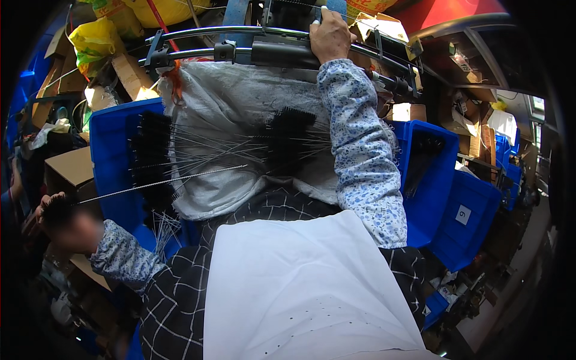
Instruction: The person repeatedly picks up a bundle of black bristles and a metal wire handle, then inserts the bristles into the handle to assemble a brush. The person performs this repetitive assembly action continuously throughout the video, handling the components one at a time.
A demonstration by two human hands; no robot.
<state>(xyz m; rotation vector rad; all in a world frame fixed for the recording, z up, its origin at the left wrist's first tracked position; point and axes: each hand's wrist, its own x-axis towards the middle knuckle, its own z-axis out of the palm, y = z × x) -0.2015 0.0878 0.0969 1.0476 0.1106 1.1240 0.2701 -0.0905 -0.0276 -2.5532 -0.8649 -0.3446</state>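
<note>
1. Through my head view, the left hand (77, 233) is well out past the sack's left edge; its fingers are curled closely about a brush (150, 186) at the black bristle head (58, 211). A blur covers part of this hand.
2. The brush's twisted wire stem points right, crossing in my view over the left blue bin (111, 129) and ending over the white sack (222, 198).
3. The right hand (331, 37) is beyond the sack's far edge, fingers bent over the railed machine (285, 51), with white coverings on some fingertips. I cannot tell how firmly it grips.
4. On the sack: a pile of similar brushes (288, 135), dark heads near the middle and along the left edge, stems crossing between.
5. Past the sack's right edge I log a right blue bin (441, 186) containing black-bristled pieces (425, 147).
</note>
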